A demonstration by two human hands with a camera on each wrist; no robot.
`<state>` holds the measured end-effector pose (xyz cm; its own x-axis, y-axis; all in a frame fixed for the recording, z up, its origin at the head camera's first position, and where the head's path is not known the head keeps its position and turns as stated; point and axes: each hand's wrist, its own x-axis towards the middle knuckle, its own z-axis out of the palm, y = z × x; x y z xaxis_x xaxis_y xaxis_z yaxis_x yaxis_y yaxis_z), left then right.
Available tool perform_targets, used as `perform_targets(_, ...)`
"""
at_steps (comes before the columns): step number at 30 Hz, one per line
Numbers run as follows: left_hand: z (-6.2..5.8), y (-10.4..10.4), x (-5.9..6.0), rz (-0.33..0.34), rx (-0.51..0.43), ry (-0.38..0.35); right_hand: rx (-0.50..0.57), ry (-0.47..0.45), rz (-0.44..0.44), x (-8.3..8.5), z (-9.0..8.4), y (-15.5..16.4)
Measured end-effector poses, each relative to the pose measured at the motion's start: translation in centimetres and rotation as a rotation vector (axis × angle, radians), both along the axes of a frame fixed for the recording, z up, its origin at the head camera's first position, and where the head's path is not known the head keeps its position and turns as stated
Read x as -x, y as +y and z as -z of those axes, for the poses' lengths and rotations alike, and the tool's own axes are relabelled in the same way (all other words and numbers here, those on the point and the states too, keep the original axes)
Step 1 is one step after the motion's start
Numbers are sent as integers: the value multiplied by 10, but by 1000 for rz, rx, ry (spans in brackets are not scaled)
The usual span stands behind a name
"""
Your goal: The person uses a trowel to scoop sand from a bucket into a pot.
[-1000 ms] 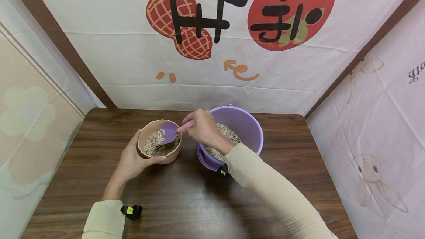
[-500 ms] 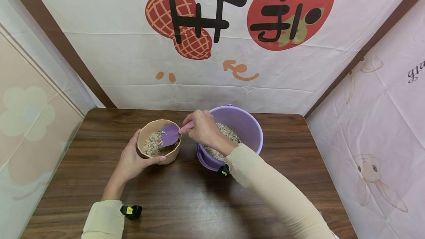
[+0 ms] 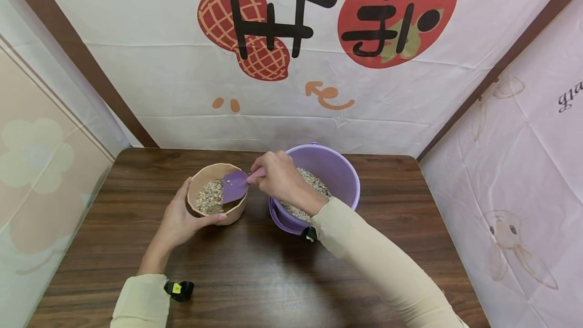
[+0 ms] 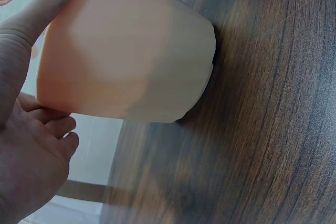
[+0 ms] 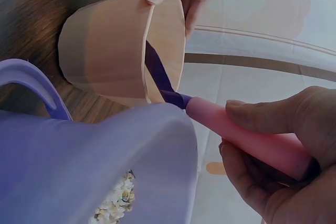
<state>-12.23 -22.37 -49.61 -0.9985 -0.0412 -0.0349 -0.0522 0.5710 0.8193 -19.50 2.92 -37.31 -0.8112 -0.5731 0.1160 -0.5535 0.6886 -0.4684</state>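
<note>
My left hand (image 3: 182, 221) holds a peach faceted flowerpot (image 3: 206, 175), its thumb on the near side of the rim and its fingers round the left. In the left wrist view the pot's base meets the table. Pale, mixed-colour gravel (image 3: 209, 197) lies in the pot. My right hand (image 3: 279, 178) grips the pink handle (image 5: 247, 135) of a small shovel, thumb on top. The shovel's purple blade (image 3: 234, 187) is tilted inside the pot, over the right part of the gravel, with a few light bits on it.
A purple bucket (image 3: 341, 176) with more gravel (image 3: 314, 182) stands right of the pot, partly under my right wrist. Its handle (image 3: 284, 224) hangs down at the near left. Dark wooden table (image 3: 255, 277) lies in front; a printed cloth wall (image 3: 182, 130) rises behind.
The shovel blade has tipped and drawn slightly right, and the gravel on it has slid off into the pot. My left hand and the pot have hardly moved.
</note>
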Motion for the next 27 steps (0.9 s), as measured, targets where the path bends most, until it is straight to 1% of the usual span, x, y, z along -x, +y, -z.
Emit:
perform_targets(5,0,0,0,1,-2,-3,-49,35,-15,-3,-4,-1)
perform_targets(9,-1,0,0,3,-2,-9,-57,41,-15,-5,-5,-1)
perform_targets(15,0,0,0,2,4,-4,-29,42,-21,-6,-8,1)
perform_targets(20,0,-1,0,0,7,-2,14,19,-18,-8,-11,5)
perform_targets(24,-1,0,0,2,4,-9,44,6,5,-10,-12,9)
perform_targets(27,-1,0,0,4,1,-12,83,-22,33,-12,-14,13)
